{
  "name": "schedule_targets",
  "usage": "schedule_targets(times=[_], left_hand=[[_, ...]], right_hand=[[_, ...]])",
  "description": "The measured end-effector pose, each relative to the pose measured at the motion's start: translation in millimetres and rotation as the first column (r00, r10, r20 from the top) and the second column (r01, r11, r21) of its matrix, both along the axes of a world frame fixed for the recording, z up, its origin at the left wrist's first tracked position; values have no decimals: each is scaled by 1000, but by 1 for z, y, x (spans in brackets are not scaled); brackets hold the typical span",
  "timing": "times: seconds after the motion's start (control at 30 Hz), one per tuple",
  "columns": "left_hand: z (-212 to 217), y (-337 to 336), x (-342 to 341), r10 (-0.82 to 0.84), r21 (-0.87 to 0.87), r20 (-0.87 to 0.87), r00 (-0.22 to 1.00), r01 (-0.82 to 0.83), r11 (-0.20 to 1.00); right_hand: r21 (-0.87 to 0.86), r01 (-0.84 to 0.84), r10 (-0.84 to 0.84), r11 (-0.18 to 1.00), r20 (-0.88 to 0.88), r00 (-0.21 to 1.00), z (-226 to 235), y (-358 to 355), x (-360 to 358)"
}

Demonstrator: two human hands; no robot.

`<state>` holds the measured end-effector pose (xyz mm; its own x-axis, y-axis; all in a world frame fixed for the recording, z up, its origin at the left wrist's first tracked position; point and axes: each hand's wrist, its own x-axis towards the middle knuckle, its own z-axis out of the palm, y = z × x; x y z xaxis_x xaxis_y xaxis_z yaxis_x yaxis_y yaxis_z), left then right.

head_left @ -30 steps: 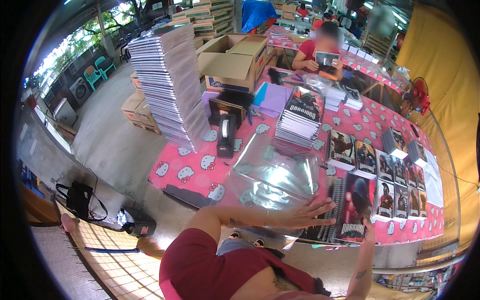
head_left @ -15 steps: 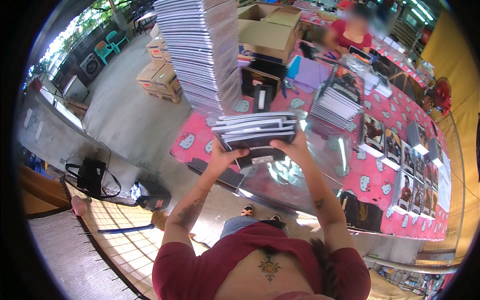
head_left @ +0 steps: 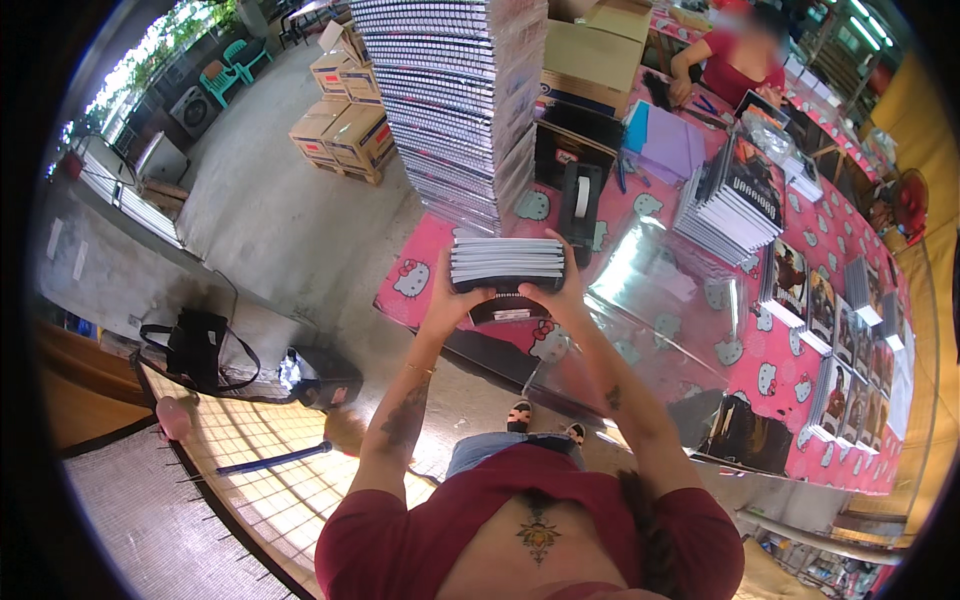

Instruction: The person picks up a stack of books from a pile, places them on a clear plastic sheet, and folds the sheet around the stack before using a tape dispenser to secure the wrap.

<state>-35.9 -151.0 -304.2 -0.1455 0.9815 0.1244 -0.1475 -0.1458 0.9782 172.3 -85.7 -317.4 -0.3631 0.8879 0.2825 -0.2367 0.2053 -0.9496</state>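
Observation:
A small stack of dark-covered books (head_left: 507,259) is gripped between both my hands, its white page edges facing up. My left hand (head_left: 450,296) clasps the left side, and my right hand (head_left: 562,291) clasps the right side, with both thumbs pressed on the near cover. The stack is held at the front left of the table, close to the foot of a tall pile of books (head_left: 440,110) wrapped in clear plastic. A black tape dispenser (head_left: 580,203) stands just beyond my right hand. To the right of that hand lie clear plastic sheets (head_left: 655,310).
A pink patterned cloth (head_left: 745,350) covers the table. More book stacks (head_left: 735,200) stand on its right side, and small stacks (head_left: 845,385) at the far right. An open cardboard box (head_left: 595,60) sits behind. Across the table a person (head_left: 740,65) sits working.
The books in my hands, uneven before, are now squared into a neat block. My hands have moved closer together, and the view has shifted left.

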Motion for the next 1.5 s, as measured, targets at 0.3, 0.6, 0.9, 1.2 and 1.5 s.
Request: schedule_targets(times=[0.3,0.6,0.9,1.2,1.5], left_hand=[[-19,9,-24,-109,-98,82,991,117,988],[-30,22,-40,-217,-132,-108,970,203,970],[126,-10,64,494,539,-823,280,112,835],[72,-3,65,228,276,-937,263,162,947],[36,-20,-32,378,350,-921,93,-229,908]], right_hand=[[85,73,-72,994,-16,997,-11,-1,-8],[86,54,-66,995,150,986,-7,-2,-4],[119,52,-62,992,76,995,-11,0,-4],[41,19,-18,999,-32,999,-30,13,-10],[66,24,-30,998,88,996,-16,3,-3]])
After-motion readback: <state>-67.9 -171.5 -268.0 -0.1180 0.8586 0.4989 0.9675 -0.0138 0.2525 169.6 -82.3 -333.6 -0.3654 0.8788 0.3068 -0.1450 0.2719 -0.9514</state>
